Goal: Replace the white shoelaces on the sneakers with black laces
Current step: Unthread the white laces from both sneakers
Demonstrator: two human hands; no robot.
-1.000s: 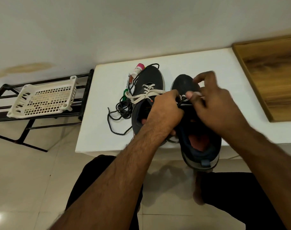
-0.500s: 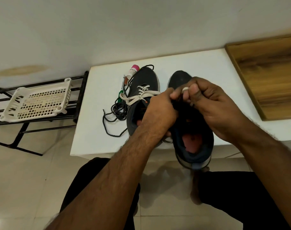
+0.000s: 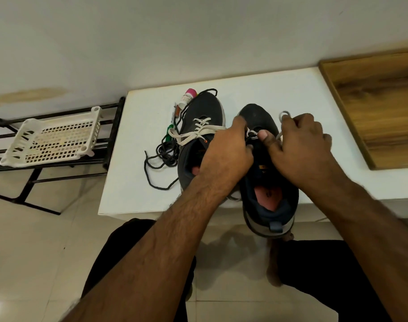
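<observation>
The right hand (image 3: 300, 145) has swung out from the tongue toward two o'clock, and a loop of white lace (image 3: 283, 113) now shows above its knuckles, which suggests the lace is coming free of the right sneaker (image 3: 268, 182). Its fingers curl round that lace; the thumb presses by the eyelets. The left hand (image 3: 228, 149) pinches the lace at the tongue, at nine o'clock of the right. The left sneaker (image 3: 198, 112) remains laced in white. The black laces (image 3: 163, 154) lie tangled on the white surface (image 3: 133, 182), at nine o'clock of that sneaker, untouched.
</observation>
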